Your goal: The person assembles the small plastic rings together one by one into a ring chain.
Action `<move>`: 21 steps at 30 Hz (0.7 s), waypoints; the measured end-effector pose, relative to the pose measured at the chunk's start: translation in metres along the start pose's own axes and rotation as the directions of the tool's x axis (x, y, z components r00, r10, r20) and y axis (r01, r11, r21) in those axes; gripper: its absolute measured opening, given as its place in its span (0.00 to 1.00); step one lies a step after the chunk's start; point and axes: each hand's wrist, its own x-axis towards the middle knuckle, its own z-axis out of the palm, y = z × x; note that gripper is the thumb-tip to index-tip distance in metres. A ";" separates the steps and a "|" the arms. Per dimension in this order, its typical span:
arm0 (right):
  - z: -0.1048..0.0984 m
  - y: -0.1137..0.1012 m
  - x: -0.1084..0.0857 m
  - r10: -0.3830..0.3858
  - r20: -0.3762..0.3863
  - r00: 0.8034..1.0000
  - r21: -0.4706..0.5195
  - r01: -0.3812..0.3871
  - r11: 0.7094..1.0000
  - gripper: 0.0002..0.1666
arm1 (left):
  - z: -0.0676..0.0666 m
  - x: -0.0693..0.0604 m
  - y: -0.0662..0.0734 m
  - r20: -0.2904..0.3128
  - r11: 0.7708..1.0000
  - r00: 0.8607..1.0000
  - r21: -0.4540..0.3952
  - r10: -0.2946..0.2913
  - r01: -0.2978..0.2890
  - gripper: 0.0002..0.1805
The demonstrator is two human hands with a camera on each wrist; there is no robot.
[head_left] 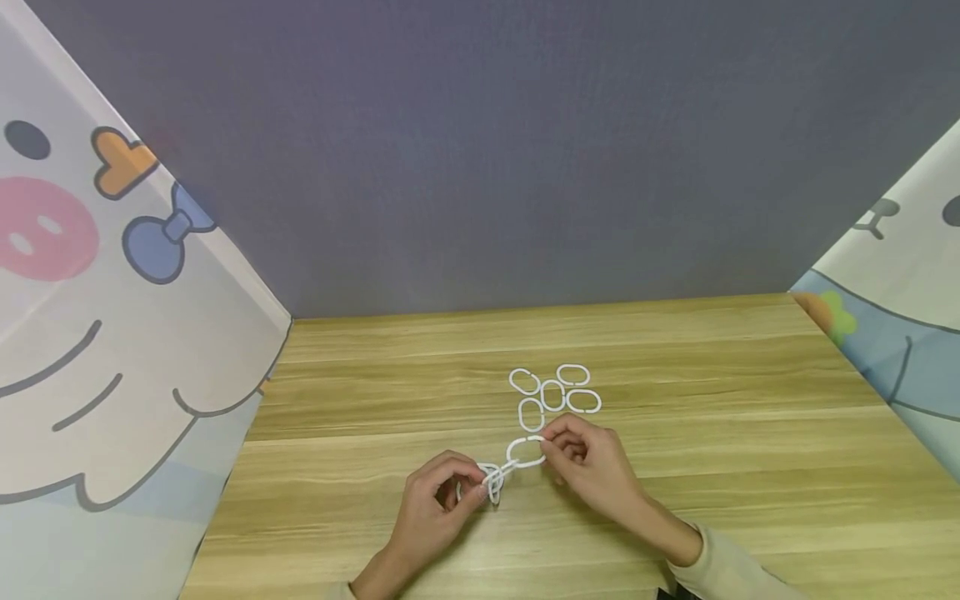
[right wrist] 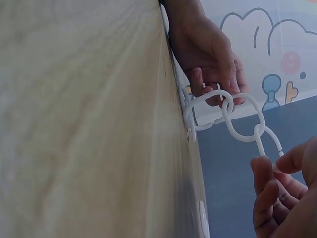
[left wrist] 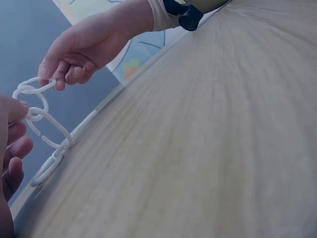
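Note:
Over the wooden table, my left hand (head_left: 435,504) pinches a white oval plastic link (head_left: 500,473) between thumb and index finger. Through it hangs another white link (head_left: 531,464), whose far end my right hand (head_left: 596,471) pinches with thumb and forefinger. More joined links (left wrist: 58,125) dangle beneath the left fingers in the left wrist view, and the lowest lie on the tabletop. A small gap shows in the right-hand link (right wrist: 272,136) near the right fingers in the right wrist view. Part of the chain is hidden behind my left fingers in the head view.
Several loose white oval links (head_left: 552,382) lie in a cluster on the wooden table (head_left: 360,375), just beyond my right hand. A grey panel (head_left: 480,167) rises at the table's back edge. Cartoon-printed panels (head_left: 97,350) flank both sides.

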 end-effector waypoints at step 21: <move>0.004 0.001 -0.005 -0.046 0.088 0.995 0.039 0.043 0.998 0.07 | 0.003 0.005 0.000 -0.102 0.998 0.993 0.024 0.055 -0.052 0.12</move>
